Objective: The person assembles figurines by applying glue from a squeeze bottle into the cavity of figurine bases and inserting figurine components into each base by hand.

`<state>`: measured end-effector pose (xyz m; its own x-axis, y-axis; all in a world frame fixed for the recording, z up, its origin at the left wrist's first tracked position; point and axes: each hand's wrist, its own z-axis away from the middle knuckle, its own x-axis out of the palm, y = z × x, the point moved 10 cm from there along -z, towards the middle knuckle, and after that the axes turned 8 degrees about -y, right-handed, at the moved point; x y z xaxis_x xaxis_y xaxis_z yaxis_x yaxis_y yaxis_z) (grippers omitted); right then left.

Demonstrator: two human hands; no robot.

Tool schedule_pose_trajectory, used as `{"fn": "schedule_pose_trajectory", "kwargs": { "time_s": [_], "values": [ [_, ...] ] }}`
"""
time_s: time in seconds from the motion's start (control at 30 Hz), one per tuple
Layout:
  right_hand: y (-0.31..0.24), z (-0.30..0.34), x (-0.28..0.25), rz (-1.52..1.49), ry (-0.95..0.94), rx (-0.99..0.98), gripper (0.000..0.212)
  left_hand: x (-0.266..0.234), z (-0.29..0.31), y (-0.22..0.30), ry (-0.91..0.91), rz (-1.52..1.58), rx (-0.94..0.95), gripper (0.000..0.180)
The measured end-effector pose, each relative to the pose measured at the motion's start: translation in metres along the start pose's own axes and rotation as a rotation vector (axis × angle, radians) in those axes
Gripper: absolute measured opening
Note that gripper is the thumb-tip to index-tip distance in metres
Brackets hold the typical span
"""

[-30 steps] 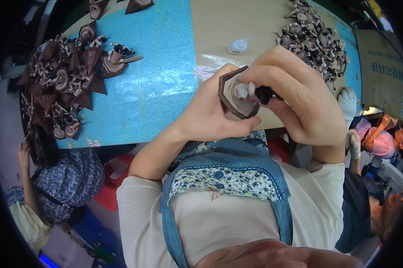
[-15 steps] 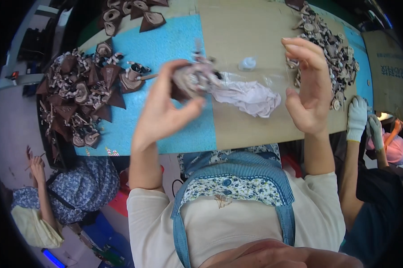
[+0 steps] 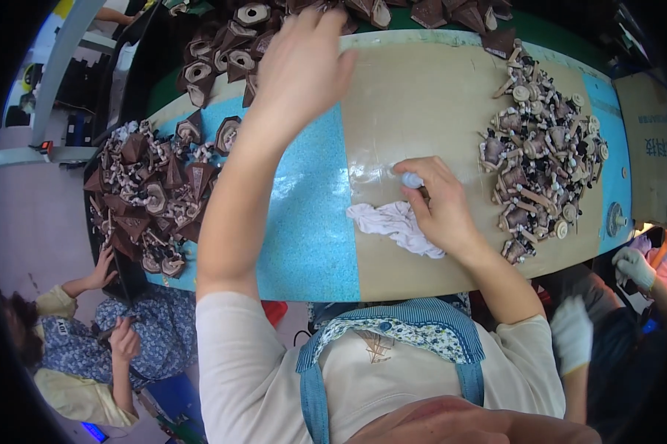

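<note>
My left hand [image 3: 304, 66] is stretched to the far side of the table, over a heap of dark brown, pointed pieces with pale hollow undersides [image 3: 239, 63]. Its fingertips are smeared by motion, so whether they grip one cannot be told. Near the table's middle, my right hand [image 3: 446, 207] is closed round a small whitish plastic bottle [image 3: 412, 180], thumb and fingers on either side. A crumpled white cloth [image 3: 396, 224] lies just below the bottle, partly under that hand.
At the left is a pile of brown pieces with small figures [image 3: 152, 196]. Another pile of beige and brown figure parts [image 3: 537, 155] covers the right. A metal disc [image 3: 616, 220] lies at the right edge. Co-workers sit on both sides; a gloved hand [image 3: 572, 333] is close at right.
My left hand has gone from the middle to the far heap; the figure piece it held no longer shows in it. My right hand, open before, has come down onto the bottle. The view has shifted.
</note>
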<state>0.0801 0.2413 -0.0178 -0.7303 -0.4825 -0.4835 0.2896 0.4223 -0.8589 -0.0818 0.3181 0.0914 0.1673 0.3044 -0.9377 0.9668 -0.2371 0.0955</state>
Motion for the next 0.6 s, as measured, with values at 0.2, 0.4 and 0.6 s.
{"fn": "schedule_pose_trajectory", "kwargs": {
  "time_s": [0.2, 0.4, 0.6],
  "values": [
    [-0.003, -0.001, 0.002, -0.01, -0.022, 0.012, 0.031, 0.041, -0.085, -0.032, -0.013, -0.021, -0.469, 0.055],
    [0.01, 0.007, -0.003, -0.14, 0.0, 0.142, 0.036, 0.09, -0.074, -0.067, -0.01, 0.295, -0.477, 0.039],
    [0.001, 0.008, -0.023, -0.428, 0.094, 0.097, 0.045, 0.099, -0.036, -0.046, 0.033, 0.263, -0.268, 0.031]
  ]
}}
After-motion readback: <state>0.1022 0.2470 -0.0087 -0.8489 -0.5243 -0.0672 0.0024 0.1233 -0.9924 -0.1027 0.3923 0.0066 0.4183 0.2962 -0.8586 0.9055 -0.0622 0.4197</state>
